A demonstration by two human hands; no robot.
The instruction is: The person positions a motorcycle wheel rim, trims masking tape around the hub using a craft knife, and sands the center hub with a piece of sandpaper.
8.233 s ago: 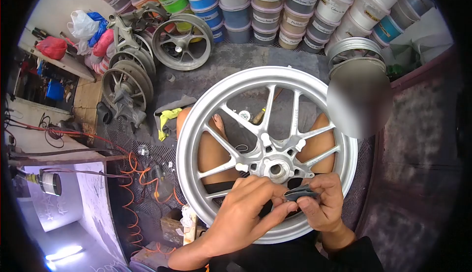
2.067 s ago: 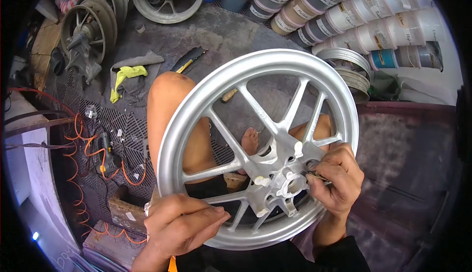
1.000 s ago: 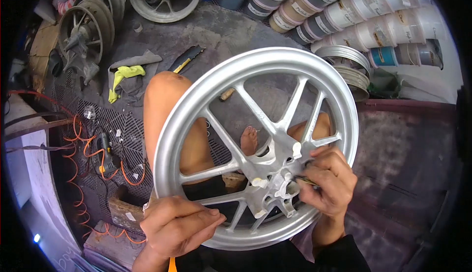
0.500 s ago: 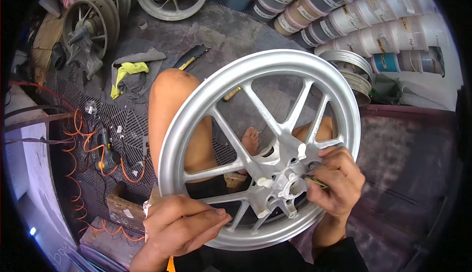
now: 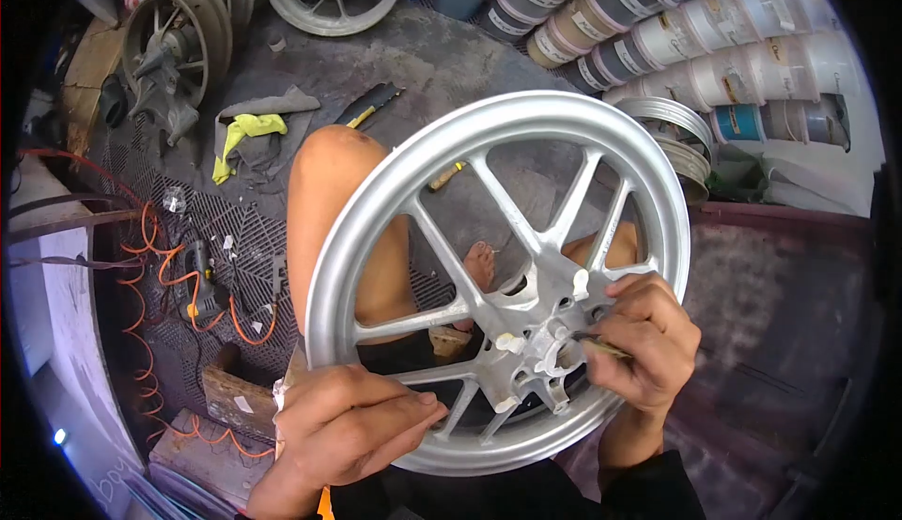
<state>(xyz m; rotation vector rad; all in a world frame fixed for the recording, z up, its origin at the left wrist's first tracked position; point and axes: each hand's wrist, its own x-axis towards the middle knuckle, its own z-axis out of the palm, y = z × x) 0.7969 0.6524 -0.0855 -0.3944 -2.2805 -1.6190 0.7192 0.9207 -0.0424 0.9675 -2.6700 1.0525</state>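
Observation:
A silver motorcycle wheel [image 5: 334, 280] lies tilted across my lap, its hub facing up. My left hand [image 5: 352, 417] is closed over the lower left of the rim, fingertips near a spoke; what lies beneath the fingers is hidden. Between the fingers of my right hand [image 5: 648, 341] is a thin, yellowish blade-like tool [image 5: 606, 344], its tip against the hub [image 5: 554, 346]. Off-white pieces that look like masking tape cover several hub bosses, among them an upper tape piece [image 5: 581, 283] and a left tape piece [image 5: 509, 342].
Several wheels [image 5: 174, 46] stand at the back left. Stacked labelled tubs [image 5: 676, 36] line the back right. An orange coiled hose [image 5: 146, 332], a grey-and-orange power tool [image 5: 202, 280], a yellow cloth [image 5: 244, 135] and a yellow-handled tool [image 5: 446, 176] lie on the floor.
The view has shifted very slightly. Both hands stay in nearly the same places, the thin tool still at the hub.

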